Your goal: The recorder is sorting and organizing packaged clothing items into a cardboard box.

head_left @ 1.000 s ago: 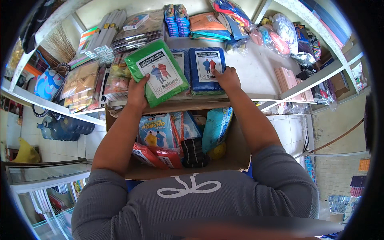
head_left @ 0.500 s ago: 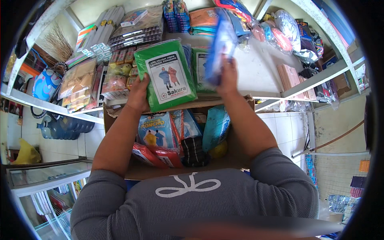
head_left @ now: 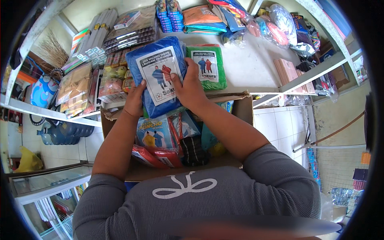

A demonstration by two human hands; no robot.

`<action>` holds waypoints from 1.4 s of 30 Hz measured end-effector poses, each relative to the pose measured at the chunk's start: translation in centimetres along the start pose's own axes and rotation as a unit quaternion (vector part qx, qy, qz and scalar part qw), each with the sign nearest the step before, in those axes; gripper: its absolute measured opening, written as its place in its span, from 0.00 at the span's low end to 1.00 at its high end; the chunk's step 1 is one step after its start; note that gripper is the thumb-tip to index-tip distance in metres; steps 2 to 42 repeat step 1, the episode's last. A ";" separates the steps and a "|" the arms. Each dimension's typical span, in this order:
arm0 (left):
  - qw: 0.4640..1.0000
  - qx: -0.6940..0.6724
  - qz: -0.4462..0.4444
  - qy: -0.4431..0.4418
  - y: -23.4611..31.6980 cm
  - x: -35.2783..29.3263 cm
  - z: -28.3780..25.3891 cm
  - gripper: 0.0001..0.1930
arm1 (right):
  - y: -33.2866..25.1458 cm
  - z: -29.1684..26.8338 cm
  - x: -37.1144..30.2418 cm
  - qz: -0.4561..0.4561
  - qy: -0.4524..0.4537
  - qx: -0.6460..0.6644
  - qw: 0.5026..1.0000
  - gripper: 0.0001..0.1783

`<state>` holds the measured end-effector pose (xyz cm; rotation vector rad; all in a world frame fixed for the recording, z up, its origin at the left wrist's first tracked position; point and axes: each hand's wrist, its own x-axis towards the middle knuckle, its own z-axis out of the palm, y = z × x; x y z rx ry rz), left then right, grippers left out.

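Both hands hold a blue packaged raincoat (head_left: 136, 54) with a white label, tilted above the near edge of the shelf. My left hand (head_left: 135, 100) grips its lower left side, thumb on the front. My right hand (head_left: 191, 88) closes on its right side, thumb over the label. A bit of green shows below the blue packet; most of what is behind it is hidden. Another green packaged raincoat (head_left: 220, 76) lies on the shelf just right of my right hand. Below my forearms, an open cardboard box (head_left: 240, 116) holds poncho packets (head_left: 154, 134), red packets (head_left: 150, 156) and a black striped item (head_left: 194, 151).
Stacked packets (head_left: 78, 88) and small boxed goods (head_left: 112, 82) line the shelf's left side. Blue cartons (head_left: 169, 16) and an orange packet (head_left: 202, 16) stand at the back. Bagged goods (head_left: 282, 28) sit at the far right. A glass case (head_left: 52, 180) is at lower left.
My right hand has brought the blue packet left and down, in front of where my left hand held the green packet. Both hands now grip the blue packet.
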<state>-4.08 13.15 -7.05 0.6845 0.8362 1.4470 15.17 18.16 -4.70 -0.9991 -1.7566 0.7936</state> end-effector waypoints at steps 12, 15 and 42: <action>0.997 -0.069 -0.028 -0.034 -0.3 0.1 -0.3 0.33 | 0.3 0.0 0.2 -0.031 0.014 0.013 0.999 0.34; 0.997 -0.069 -0.028 -0.034 -0.3 0.1 -0.3 0.33 | 0.3 0.0 0.2 -0.031 0.014 0.013 0.999 0.34; 0.997 -0.069 -0.028 -0.034 -0.3 0.1 -0.3 0.33 | 0.3 0.0 0.2 -0.031 0.014 0.013 0.999 0.34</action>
